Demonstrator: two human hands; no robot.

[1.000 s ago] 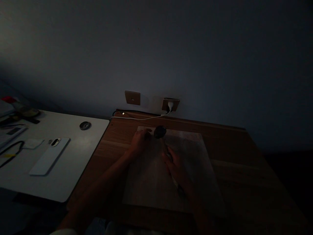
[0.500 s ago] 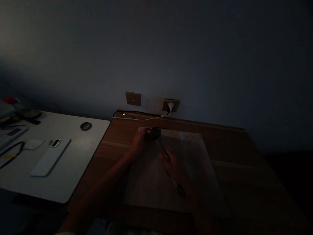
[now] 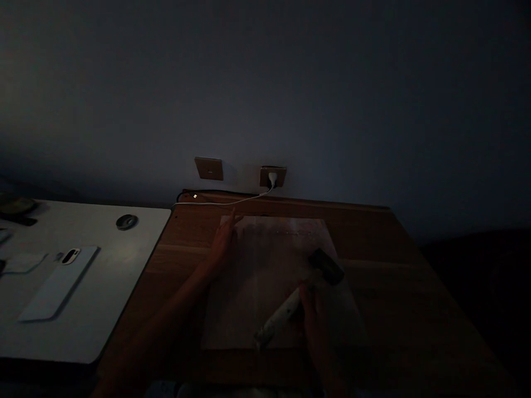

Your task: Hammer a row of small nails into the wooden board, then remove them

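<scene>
The scene is dim. A mallet with a dark, blocky head [image 3: 326, 266] and a pale handle [image 3: 282, 316] is in my right hand [image 3: 312, 309], which closes around the handle close to the head. It lies at a slant over the right part of a thin, pale square sheet or board [image 3: 257, 265]; whether the mallet touches the sheet cannot be made out. At the sheet's far left corner rests my left hand [image 3: 223, 240], fingers stretched out and holding nothing. The sheet lies flat on the wooden tabletop [image 3: 390, 287].
A white table [image 3: 124, 265] adjoins on the left, bearing a pale phone [image 3: 60, 284] and a dark ring-shaped roll [image 3: 126, 222]. Along the wall, a white cable [image 3: 224, 203] runs to a plug [image 3: 272, 178] in a socket. A second wall plate [image 3: 209, 168] is beside it.
The mallet has swung from the sheet's far edge toward its right side, its handle now pointing to the near left. My left hand has opened away from the mallet's head. The view has shifted right.
</scene>
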